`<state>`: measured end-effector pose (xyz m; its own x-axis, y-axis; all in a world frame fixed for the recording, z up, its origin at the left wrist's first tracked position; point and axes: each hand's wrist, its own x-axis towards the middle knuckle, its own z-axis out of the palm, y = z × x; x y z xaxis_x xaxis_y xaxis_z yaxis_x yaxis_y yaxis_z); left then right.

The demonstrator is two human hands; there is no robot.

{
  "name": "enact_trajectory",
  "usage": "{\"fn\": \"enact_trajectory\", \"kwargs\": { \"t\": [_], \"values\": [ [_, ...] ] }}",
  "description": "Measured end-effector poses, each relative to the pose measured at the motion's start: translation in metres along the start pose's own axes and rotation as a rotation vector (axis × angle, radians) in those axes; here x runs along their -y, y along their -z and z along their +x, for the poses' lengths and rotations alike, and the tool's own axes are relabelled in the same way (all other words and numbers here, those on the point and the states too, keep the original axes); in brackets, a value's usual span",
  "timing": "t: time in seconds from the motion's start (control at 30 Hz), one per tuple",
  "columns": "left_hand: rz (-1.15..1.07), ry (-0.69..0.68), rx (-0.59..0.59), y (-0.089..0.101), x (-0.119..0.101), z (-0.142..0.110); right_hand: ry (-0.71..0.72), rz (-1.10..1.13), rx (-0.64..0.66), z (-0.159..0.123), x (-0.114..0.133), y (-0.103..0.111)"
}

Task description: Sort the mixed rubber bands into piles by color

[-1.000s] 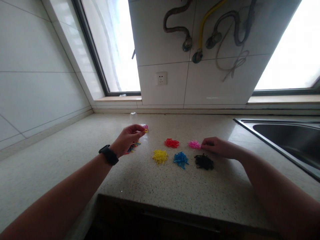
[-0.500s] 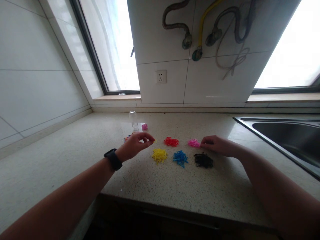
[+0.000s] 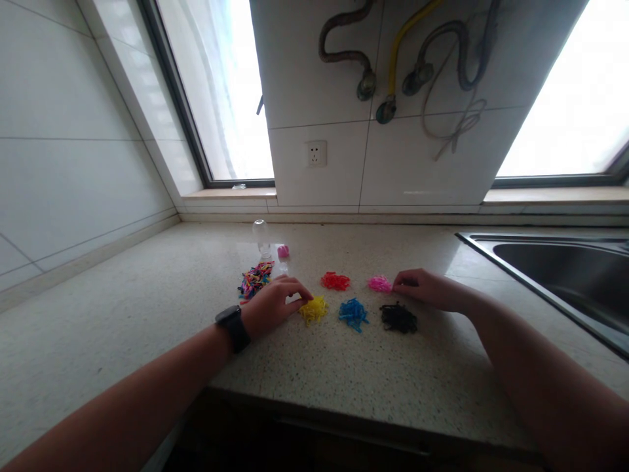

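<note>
The left hand (image 3: pixel 275 301) reaches down to the heap of yellow strands (image 3: pixel 314 311), its thumb and forefinger bent close together at the heap's far left edge; whether a strand sits between them I cannot tell. The right hand (image 3: pixel 417 287) rests with curled fingers at the right edge of the pink strands (image 3: pixel 379 283), and its grip is hidden too.

Between the hands, the red strands (image 3: pixel 335 281) lie on the far side and the blue strands (image 3: pixel 353 313) on the near side of the desk (image 3: pixel 314 373). The black strands (image 3: pixel 399 318) lie just nearer the body than the right hand. A mixed-colour heap (image 3: pixel 255 278) sits right beside the left hand, beyond its back, with a clear container (image 3: pixel 262 239) and a small pink object (image 3: pixel 283 252) farther off.

The likeliest slip is at the left fingertips: strands this thin could cling and be dragged out of the yellow heap as the hand lifts. Its knuckles or the watch (image 3: pixel 230 321) could brush the mixed heap and scatter it. A careless shift of the right hand could push pink strands toward the black, since those heaps lie near each other.
</note>
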<state>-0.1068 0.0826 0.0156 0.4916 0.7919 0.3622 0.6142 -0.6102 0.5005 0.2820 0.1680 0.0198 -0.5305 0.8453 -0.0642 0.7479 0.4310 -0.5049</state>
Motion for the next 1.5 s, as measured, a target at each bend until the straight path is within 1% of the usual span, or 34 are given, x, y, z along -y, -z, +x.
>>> {"fn": "enact_trajectory", "kwargs": {
  "t": [0.2,0.33,0.5,0.6,0.83,1.07,1.17,1.27,1.33,1.4,1.5],
  "values": [
    [0.038,-0.023,-0.035,-0.003,0.006,-0.002,-0.007,0.001,-0.002,0.000,-0.001,0.000],
    [0.063,0.002,-0.058,-0.005,0.007,-0.003,-0.022,0.012,-0.008,-0.001,0.002,0.000],
    [0.102,0.024,-0.041,-0.007,0.006,-0.006,-0.044,0.016,-0.016,-0.002,0.004,0.001],
    [0.113,0.042,-0.055,-0.008,0.005,-0.007,-0.037,0.026,-0.017,-0.002,0.003,0.001],
    [0.101,0.033,-0.076,-0.008,0.003,-0.007,-0.037,0.027,-0.039,-0.001,-0.003,-0.001],
    [0.137,0.061,-0.095,-0.010,0.001,-0.006,-0.087,0.078,-0.063,0.002,-0.017,-0.002],
    [0.170,0.052,-0.097,-0.011,0.001,-0.006,-0.116,0.111,-0.084,0.002,-0.020,-0.002],
    [0.222,-0.005,-0.132,-0.010,-0.001,-0.008,-0.130,0.134,-0.108,0.002,-0.018,-0.002],
    [0.254,-0.071,-0.145,-0.011,-0.005,-0.011,-0.129,0.139,-0.141,0.001,-0.014,-0.003],
    [0.267,-0.213,-0.120,-0.013,-0.012,-0.014,-0.119,0.150,-0.179,0.001,-0.008,-0.005],
    [0.262,-0.480,-0.036,-0.019,-0.025,-0.018,-0.121,0.192,-0.258,0.002,0.007,-0.007]
  ]
}}
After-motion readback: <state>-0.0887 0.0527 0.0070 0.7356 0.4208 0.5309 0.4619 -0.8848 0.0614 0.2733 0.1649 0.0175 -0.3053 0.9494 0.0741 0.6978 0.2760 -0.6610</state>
